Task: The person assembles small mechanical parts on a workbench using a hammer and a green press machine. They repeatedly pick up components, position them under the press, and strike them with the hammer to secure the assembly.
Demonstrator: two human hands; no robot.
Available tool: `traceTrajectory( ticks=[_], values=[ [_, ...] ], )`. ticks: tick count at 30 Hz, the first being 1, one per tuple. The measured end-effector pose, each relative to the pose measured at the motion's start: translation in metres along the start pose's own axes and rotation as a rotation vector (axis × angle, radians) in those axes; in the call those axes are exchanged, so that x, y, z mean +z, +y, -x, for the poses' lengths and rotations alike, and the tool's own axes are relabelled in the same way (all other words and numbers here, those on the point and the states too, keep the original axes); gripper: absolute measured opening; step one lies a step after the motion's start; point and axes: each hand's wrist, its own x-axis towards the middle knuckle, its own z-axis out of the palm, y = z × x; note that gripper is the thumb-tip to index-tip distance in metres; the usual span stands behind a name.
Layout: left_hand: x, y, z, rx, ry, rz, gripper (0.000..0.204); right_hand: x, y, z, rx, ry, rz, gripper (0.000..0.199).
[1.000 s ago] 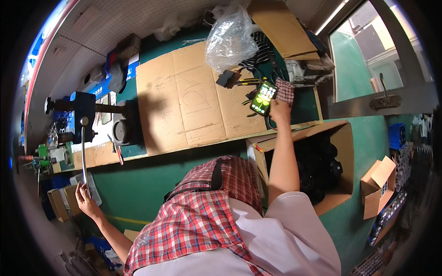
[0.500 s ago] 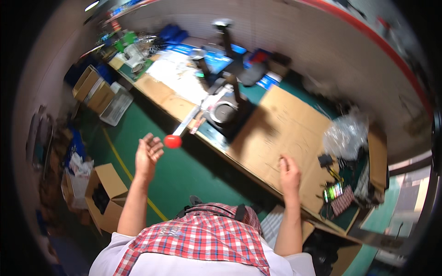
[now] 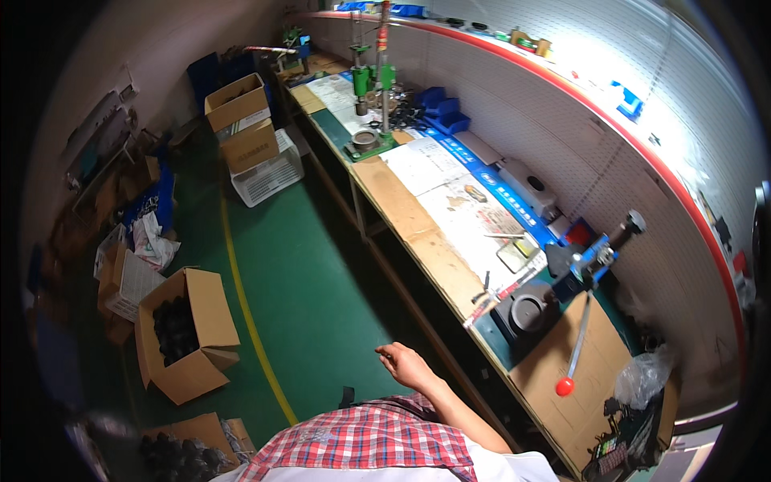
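My right hand (image 3: 405,365) is in front of my body, above the green floor, off the bench's front edge. Its fingers point left, loosely bent and a little apart, and nothing shows in them. My left hand is out of view. Nearest on the bench to my right is a hand press (image 3: 598,261) with a dark base and a round metal seat (image 3: 527,312). Its lever ends in a red knob (image 3: 564,387) that hangs over a flat cardboard sheet (image 3: 586,345). Neither hand touches the press.
A green press (image 3: 373,80) stands farther along the bench, near blue bins (image 3: 443,112). White paper (image 3: 434,173) covers the middle. On the floor at left is an open carton of black parts (image 3: 181,329), with stacked boxes (image 3: 241,112) and a white crate (image 3: 269,177) beyond.
My view has swung left along the bench. My left hand, earlier near the red knob, has left the picture. My right hand has moved off the cardboard. The lever has changed position.
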Motion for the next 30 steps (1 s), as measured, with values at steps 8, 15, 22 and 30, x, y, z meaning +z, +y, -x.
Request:
traceTrajectory(
  ticks=[8, 15, 22, 30],
  values=[
    [0.000, 0.209, -0.094, 0.480, -0.092, 0.244, 0.047, 0.010, 0.050, -0.196, 0.002, -0.114, 0.013, 0.024],
    [-0.146, 0.414, -0.086, 0.905, -0.032, 0.437, 0.038, -0.013, 0.057, -0.430, -0.111, -0.069, 0.057, 0.022],
    [-0.292, 0.458, -0.111, 0.387, 0.302, 0.455, 0.039, -0.016, -0.013, -0.641, -0.263, -0.120, 0.046, 0.022],
    [-0.278, 0.490, -0.266, 0.092, -0.081, 0.240, 0.039, 0.068, -0.026, -0.840, -0.296, -0.256, 0.056, 0.025]
  ],
)
